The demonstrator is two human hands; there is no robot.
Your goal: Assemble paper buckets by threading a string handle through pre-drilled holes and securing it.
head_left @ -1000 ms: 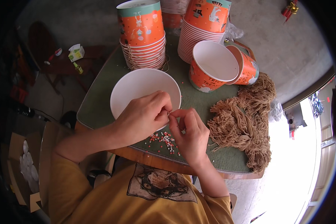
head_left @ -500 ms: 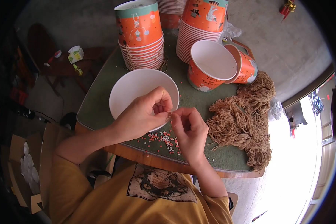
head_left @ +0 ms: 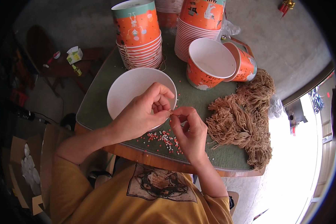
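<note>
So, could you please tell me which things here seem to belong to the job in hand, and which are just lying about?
Likely the job's:
small tan piece between the fingers
orange and white beads
tan cord bundle
round white-lined container
stacked orange buckets

Probably just lying about:
tissue box
yellow bottle
red-and-gold object

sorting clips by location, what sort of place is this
Probably a small or home workshop: stacked orange buckets, a bundle of tan cord and loose beads on a green-topped table.
</note>
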